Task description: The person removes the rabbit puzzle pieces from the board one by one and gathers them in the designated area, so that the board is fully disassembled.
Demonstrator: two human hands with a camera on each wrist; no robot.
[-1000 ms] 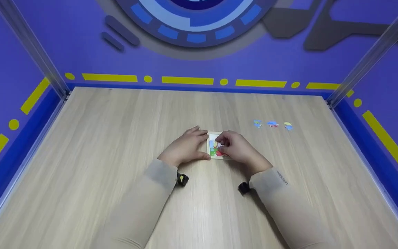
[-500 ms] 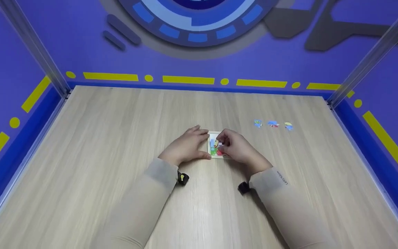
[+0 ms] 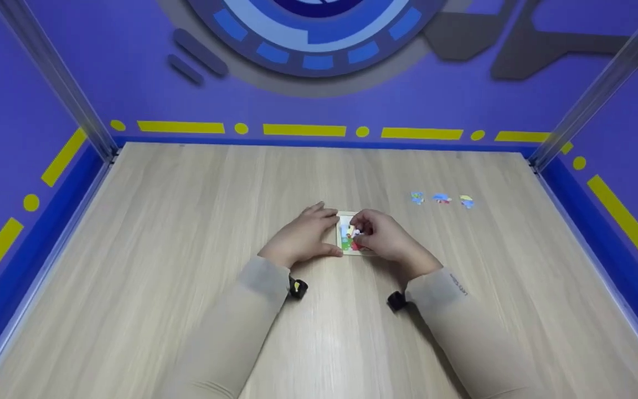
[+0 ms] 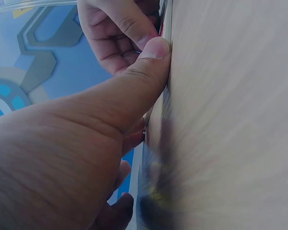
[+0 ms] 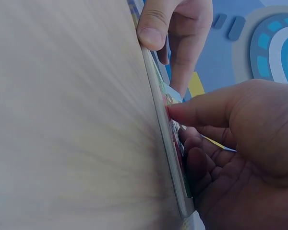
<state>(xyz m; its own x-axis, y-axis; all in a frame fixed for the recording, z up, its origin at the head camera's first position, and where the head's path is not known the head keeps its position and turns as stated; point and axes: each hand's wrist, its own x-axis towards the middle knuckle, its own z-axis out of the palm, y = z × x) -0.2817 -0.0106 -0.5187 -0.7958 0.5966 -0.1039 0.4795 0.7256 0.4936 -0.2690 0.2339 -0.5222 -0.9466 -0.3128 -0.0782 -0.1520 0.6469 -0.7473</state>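
Note:
A small light-framed puzzle board (image 3: 343, 235) lies on the table with colourful pieces inside it. My left hand (image 3: 305, 235) rests at its left side, fingers spread, thumb tip by the near left corner; the left wrist view shows this thumb (image 4: 134, 81) against the board's edge. Over the right part of the board, my right hand (image 3: 384, 237) has its fingers curled and pinches a small piece (image 3: 357, 233), mostly hidden by the fingers. In the right wrist view the right thumb (image 5: 201, 109) presses at the board's picture surface, beside a slightly raised piece (image 5: 172, 95).
Three loose puzzle pieces, one blue-green (image 3: 417, 197), one blue and red (image 3: 441, 198) and one yellow and blue (image 3: 467, 201), lie in a row on the wooden table (image 3: 214, 194), beyond the board to the right. Blue-purple panels (image 3: 308, 105) stand around the table's back and sides.
Both hands stay at the board. The right fingers have shifted very slightly, showing more of the picture beneath them. The whole head view has slid a little.

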